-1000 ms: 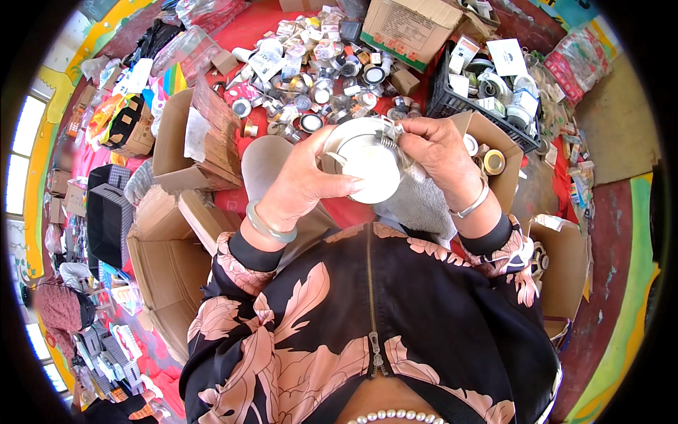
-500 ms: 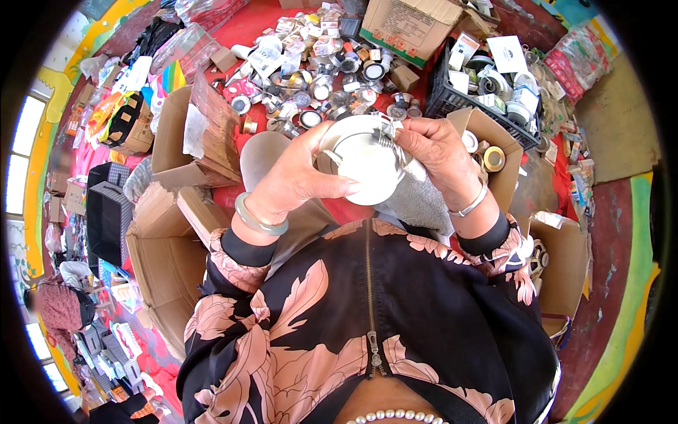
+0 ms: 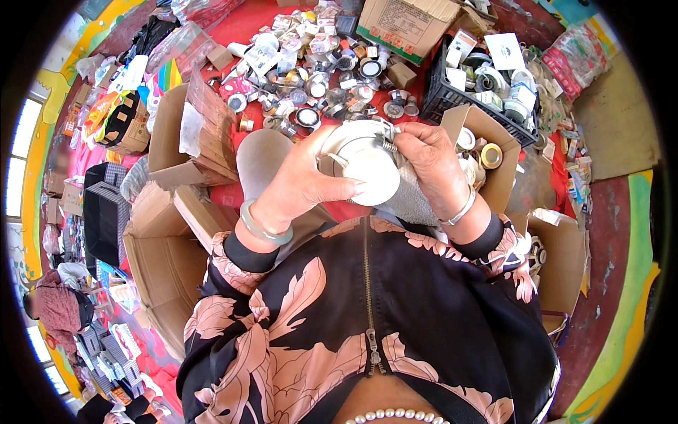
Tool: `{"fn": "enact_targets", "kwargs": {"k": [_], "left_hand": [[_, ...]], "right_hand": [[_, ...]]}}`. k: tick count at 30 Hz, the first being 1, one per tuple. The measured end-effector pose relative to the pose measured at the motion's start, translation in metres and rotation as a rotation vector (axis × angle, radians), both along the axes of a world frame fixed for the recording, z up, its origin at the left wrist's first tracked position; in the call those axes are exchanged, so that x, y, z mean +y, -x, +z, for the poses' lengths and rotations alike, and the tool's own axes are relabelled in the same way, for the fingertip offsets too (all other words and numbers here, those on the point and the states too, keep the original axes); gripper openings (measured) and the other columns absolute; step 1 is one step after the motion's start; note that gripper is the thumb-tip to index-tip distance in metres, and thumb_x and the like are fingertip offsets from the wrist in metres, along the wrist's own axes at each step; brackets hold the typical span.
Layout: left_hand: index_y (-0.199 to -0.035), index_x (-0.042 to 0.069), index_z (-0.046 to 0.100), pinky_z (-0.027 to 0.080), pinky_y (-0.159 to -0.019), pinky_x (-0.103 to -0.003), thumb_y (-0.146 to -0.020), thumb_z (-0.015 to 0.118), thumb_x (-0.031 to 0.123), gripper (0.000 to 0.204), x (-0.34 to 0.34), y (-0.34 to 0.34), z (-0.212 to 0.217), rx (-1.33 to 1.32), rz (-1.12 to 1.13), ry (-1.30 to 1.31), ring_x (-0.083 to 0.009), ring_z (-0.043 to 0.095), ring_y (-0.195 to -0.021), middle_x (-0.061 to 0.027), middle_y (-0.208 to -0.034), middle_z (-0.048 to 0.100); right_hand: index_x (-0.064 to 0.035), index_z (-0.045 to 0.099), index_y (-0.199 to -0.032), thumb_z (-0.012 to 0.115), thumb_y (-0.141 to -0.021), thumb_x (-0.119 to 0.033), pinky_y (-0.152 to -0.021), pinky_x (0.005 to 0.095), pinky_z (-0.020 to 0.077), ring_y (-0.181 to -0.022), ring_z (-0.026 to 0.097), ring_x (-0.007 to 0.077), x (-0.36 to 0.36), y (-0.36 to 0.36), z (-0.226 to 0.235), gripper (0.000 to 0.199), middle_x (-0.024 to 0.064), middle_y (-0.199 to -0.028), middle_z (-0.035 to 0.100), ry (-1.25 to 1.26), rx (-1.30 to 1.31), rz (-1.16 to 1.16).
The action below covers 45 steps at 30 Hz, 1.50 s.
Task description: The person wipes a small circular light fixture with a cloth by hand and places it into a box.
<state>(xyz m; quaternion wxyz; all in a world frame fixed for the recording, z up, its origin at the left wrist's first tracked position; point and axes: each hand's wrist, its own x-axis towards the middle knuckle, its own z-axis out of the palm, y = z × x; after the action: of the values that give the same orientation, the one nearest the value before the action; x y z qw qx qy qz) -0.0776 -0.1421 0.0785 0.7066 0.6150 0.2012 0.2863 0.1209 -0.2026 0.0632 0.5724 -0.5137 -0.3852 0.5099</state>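
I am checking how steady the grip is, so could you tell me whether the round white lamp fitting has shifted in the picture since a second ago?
No. The round white lamp fitting stays just below the pile of small parts, held by the left hand and right hand.

- Round white recessed light fixture (image 3: 364, 166): centre, between left hand (image 3: 300, 184) and right hand (image 3: 431, 166).
- Heap of small round metal fittings (image 3: 318, 85): 12 o'clock.
- Black plastic crate (image 3: 487, 78): 1 o'clock.
- Open brown cardboard box (image 3: 191, 131): 10 o'clock.
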Motion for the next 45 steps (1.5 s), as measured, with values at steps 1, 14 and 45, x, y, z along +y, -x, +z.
{"fn": "enact_targets", "kwargs": {"k": [1, 14, 45], "left_hand": [[-0.120, -0.004, 0.047, 0.040, -0.093, -0.030, -0.065, 0.076, 0.007, 0.063, 0.000, 0.000, 0.001, 0.021, 0.004, 0.023, -0.0129, 0.052, -0.104, -0.0065, -0.113, 0.057], [-0.119, -0.002, 0.050, 0.041, -0.092, -0.029, -0.062, 0.072, 0.005, 0.061, 0.012, 0.020, 0.007, 0.116, -0.035, -0.024, -0.0134, 0.053, -0.103, -0.0069, -0.111, 0.058], [-0.110, 0.002, 0.054, 0.047, -0.077, -0.030, -0.061, 0.077, 0.018, 0.057, -0.019, -0.018, 0.001, 0.504, 0.070, -0.377, -0.0155, 0.059, -0.084, -0.0093, -0.093, 0.062]], "right_hand": [[0.0000, 0.067, -0.082, 0.058, -0.081, -0.013, -0.045, 0.0212, 0.0316, -0.052, 0.042, 0.0022, 0.000, 0.000, 0.000, 0.016, -0.0064, -0.061, 0.052, 0.001, -0.029, 0.010], [-0.0007, 0.065, -0.097, 0.058, -0.080, -0.012, -0.067, 0.0219, 0.0453, -0.074, 0.055, 0.0064, 0.012, -0.072, 0.010, 0.021, 0.0028, -0.083, 0.064, -0.191, -1.049, 0.248], [-0.0010, 0.070, -0.077, 0.058, -0.062, -0.020, -0.057, 0.0372, 0.0481, -0.053, 0.059, 0.0287, 0.036, -0.026, 0.021, 0.027, 0.0172, -0.059, 0.060, 0.165, -0.906, 0.484]]}}
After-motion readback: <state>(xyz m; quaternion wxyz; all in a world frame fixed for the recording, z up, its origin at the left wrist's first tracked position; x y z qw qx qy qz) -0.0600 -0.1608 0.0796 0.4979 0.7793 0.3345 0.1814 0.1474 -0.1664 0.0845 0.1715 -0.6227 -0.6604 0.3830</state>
